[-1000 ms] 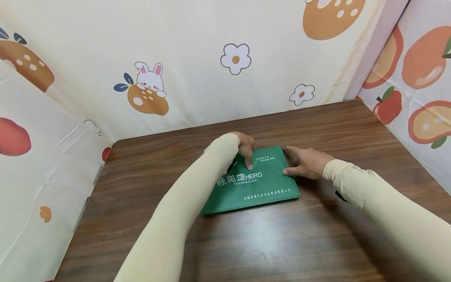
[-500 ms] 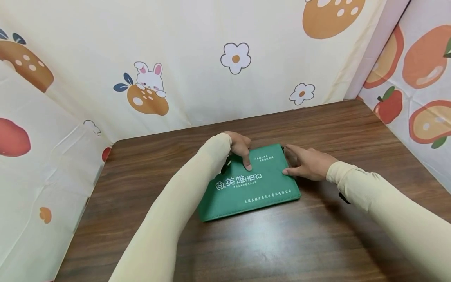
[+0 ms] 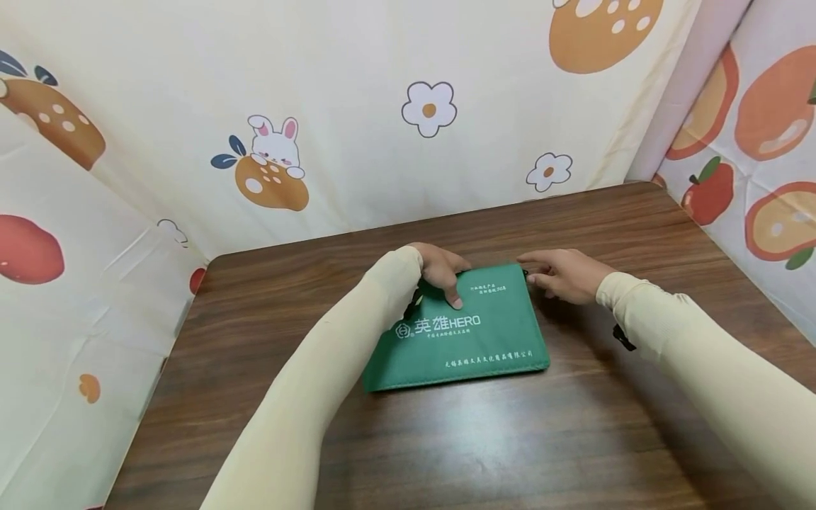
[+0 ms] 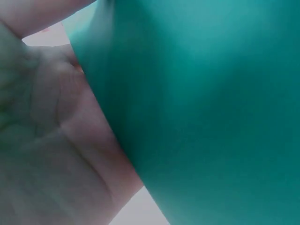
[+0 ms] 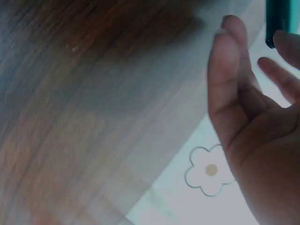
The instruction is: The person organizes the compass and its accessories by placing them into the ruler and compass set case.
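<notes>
A flat green pouch [image 3: 472,340] with white lettering, "HERO" among it, lies in the middle of the table in the head view. My left hand [image 3: 441,269] grips its far edge, thumb on top and the other fingers hidden behind. In the left wrist view the pouch [image 4: 201,112] covers most of the frame beside the palm [image 4: 70,136]. At the pouch's far right corner, by a small dark tab [image 3: 525,273], is my right hand [image 3: 570,275]. Its thumb and index finger are apart. The right wrist view shows the thumb [image 5: 289,47] right at the pouch's dark end [image 5: 276,23].
The brown wood-grain table [image 3: 612,425] runs back to a cream curtain [image 3: 357,127] printed with flowers and a rabbit. Fruit-printed cloth [image 3: 752,142] hangs along the right side, and another printed cloth [image 3: 95,297] on the left.
My right hand has shifted slightly away and back from the pouch's right edge, its thumb leaving the top face for the corner. My left hand keeps its hold as the pouch turns a little.
</notes>
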Demonstrator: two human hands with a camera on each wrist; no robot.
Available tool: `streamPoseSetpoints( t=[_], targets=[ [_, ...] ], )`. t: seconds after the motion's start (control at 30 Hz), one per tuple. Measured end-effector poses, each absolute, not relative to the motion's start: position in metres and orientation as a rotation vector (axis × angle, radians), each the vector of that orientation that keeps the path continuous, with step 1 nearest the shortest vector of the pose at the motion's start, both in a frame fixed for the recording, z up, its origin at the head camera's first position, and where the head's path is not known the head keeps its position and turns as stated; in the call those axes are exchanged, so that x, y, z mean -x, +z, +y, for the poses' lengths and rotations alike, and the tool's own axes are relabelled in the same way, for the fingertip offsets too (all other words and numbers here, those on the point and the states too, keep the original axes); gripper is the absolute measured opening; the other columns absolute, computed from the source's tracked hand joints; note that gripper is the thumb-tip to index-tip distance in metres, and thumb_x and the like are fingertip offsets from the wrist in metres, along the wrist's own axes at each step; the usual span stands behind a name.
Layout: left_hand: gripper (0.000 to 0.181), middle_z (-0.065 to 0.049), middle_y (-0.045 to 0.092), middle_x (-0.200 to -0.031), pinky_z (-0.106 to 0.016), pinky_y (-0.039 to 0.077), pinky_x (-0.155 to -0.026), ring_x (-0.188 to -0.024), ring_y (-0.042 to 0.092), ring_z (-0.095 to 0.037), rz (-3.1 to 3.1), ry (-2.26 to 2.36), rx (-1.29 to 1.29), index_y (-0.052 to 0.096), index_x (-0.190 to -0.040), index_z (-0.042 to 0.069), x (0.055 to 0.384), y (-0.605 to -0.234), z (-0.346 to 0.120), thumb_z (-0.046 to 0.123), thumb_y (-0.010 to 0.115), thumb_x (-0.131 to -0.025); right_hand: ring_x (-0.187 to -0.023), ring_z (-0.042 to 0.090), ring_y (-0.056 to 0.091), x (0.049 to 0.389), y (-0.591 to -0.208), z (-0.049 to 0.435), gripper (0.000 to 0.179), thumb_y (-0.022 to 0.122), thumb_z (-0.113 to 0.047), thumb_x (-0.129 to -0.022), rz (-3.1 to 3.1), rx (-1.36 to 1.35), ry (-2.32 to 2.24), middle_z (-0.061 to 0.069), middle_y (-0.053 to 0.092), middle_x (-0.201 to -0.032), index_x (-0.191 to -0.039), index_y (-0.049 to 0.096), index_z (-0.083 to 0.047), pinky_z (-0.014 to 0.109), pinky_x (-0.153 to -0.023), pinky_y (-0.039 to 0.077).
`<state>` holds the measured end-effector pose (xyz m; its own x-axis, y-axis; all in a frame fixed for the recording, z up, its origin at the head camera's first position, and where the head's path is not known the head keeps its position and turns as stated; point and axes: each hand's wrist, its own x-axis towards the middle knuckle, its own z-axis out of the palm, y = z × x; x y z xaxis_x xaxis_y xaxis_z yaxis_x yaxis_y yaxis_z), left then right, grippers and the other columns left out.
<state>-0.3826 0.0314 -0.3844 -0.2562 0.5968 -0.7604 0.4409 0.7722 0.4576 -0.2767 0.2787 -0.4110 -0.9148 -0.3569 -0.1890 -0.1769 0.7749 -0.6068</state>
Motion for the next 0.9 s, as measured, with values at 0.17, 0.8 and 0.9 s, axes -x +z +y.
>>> streamPoseSetpoints(
  t=[0.17,0.8,0.9],
  targets=[
    [0.077,-0.001,0.05,-0.139,-0.032,0.04,-0.107,-0.126,0.05,-0.016,1.876,0.204,-0.819,0.029,-0.157,0.013,0.382,-0.385,0.031,0.028,0.071,-0.095,-0.073,0.018,0.063,0.281,-0.416,0.279,0.034,0.061,-0.003,-0.098,2.602,0.365,-1.019,0.012,0.071,-0.097,-0.131,0.06,0.005,0.033,-0.062,0.055],
    [0.072,0.0,0.057,-0.131,-0.034,0.042,-0.105,-0.117,0.057,-0.015,1.754,0.368,-0.793,0.032,-0.154,0.015,0.393,-0.385,0.004,0.025,0.072,-0.095,-0.075,0.024,0.07,0.283,-0.417,0.271,0.012,0.061,-0.004,-0.1,2.543,0.348,-1.367,0.011,0.072,-0.087,-0.106,0.069,0.002,0.035,-0.065,0.059],
    [0.075,0.001,0.058,-0.131,-0.034,0.043,-0.104,-0.116,0.059,-0.015,1.732,0.402,-0.775,0.029,-0.156,0.016,0.395,-0.384,0.0,0.024,0.072,-0.095,-0.074,0.025,0.07,0.284,-0.418,0.27,0.012,0.06,-0.002,-0.1,2.543,0.387,-1.423,0.013,0.072,-0.09,-0.109,0.067,0.002,0.035,-0.066,0.06]
  ],
)
